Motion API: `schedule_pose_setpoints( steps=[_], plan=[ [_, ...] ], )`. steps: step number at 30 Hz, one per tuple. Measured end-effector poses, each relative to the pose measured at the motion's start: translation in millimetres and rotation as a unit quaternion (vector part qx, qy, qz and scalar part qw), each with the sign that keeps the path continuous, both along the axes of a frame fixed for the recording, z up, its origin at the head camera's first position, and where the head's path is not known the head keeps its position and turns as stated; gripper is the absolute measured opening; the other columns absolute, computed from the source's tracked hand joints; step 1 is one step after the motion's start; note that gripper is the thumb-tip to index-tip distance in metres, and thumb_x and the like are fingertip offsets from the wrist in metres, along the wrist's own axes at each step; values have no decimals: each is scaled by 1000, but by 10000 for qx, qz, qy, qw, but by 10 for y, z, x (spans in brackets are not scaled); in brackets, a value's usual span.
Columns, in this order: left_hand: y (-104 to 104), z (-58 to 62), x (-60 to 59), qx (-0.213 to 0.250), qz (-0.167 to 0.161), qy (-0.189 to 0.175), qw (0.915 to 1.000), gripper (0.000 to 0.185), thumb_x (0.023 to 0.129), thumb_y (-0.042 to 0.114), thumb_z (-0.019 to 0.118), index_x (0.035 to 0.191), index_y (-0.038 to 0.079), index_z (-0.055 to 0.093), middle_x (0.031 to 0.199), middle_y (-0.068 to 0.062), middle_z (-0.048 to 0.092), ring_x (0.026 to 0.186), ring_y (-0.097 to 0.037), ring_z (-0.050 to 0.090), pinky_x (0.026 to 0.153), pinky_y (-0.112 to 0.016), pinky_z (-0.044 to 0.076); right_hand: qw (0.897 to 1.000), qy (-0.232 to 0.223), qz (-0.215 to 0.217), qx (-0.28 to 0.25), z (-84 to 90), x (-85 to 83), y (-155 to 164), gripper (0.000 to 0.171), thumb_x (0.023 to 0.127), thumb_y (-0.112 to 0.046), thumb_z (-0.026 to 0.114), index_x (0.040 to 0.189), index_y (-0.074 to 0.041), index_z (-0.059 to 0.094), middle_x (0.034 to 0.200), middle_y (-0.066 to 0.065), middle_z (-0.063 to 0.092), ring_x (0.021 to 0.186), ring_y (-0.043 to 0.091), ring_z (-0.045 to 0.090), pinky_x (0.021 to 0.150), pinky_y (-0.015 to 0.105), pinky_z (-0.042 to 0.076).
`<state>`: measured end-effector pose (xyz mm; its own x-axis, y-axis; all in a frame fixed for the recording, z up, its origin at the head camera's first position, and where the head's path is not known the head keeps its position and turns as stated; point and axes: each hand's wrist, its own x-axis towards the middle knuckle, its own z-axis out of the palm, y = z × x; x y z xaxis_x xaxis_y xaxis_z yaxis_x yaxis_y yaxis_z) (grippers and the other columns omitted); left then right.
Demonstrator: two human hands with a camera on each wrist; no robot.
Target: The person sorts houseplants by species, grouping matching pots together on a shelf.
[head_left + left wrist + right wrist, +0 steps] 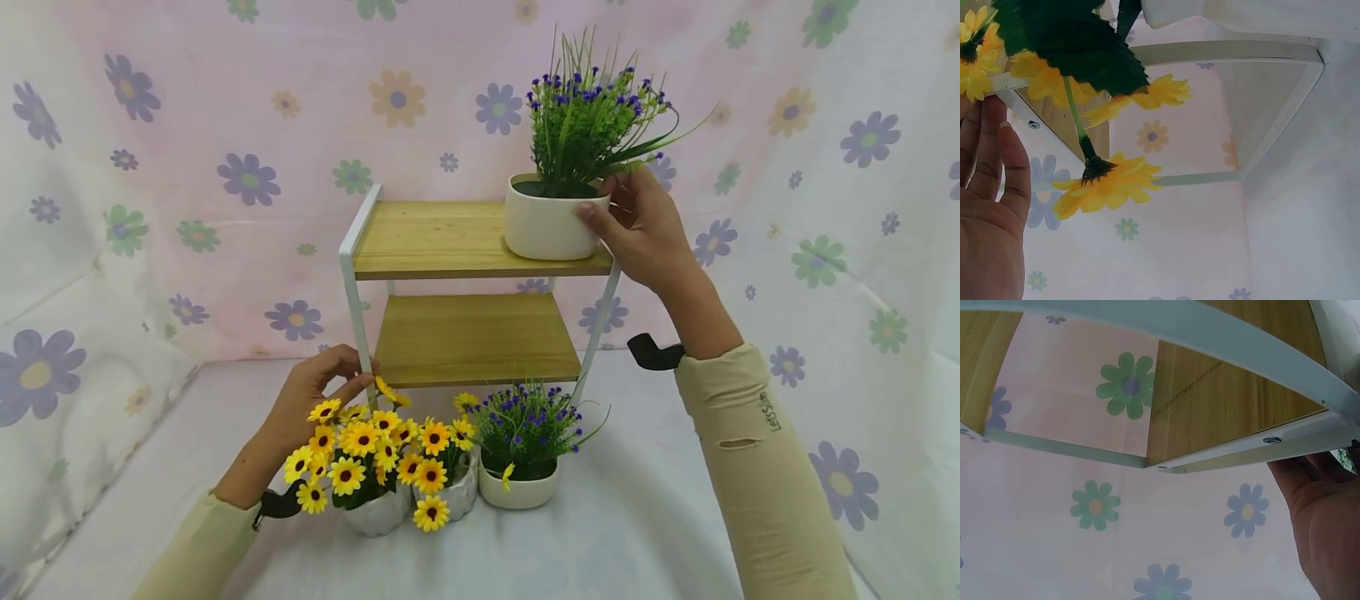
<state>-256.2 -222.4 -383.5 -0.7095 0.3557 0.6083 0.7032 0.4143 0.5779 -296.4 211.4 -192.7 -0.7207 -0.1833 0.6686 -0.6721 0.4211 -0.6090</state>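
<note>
Pots first, from the head view: we count four, one white pot of purple flowers on the right end of the top shelf, and three on the table in front of the rack, namely two white pots of yellow daisies and a second purple-flowered pot. The daisy blooms hide most of their own pots and the rack's lower front edge. The rack has two wooden shelves, top and lower shelf, in a white frame. Our right hand grips the raised pot, thumb on its front wall and fingers curled round the far side, partly behind the leaves. Our left hand pinches the rack's front left leg near its foot, fingertips closed narrow on it.

From the left wrist, only the palm edge and straight fingers show at the left, beside a white frame bar; yellow blooms and a dark leaf block the rest, so the grip itself is hidden here.

From the right wrist, we see the shelves' undersides and only the heel of the hand; the pot is cut off.
</note>
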Motion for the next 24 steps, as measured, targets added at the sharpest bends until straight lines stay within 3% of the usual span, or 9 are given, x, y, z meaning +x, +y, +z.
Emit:
schedule_pose_setpoints(
  steps=[4,11,18,24],
  plan=[
    [5,-1,13,1,27,58,10000,22,98,-4,71,110,14,69,107,3,76,90,-12,69,97,-18,52,10000,-51,53,-12,-15,0,2,23,106,-12,66,118,-7,47,113,4,55,108,15,65,104,28,55],
    [0,-2,21,57,45,4,10000,23,98,-6,71,111,13,70,106,2,76,90,-12,70,98,-19,52,9990,176,399,-65,-47,-8,15,28,105,-5,65,126,0,48,123,5,54,113,16,67,99,23,56],
    [4,3,19,80,2,44,10000,24,97,-7,71,110,13,69,107,1,76,89,-15,70,98,-16,51,9963,454,624,-376,-159,66,101,41,102,1,65,139,4,47,148,9,54,141,28,57,114,34,47],
    [21,15,16,143,-97,28,9998,23,98,-8,70,108,13,69,108,-1,77,89,-18,70,98,-16,51,9886,606,1098,-833,-377,212,240,41,100,2,62,139,5,50,153,15,53,146,35,51,118,34,43]
  ],
)
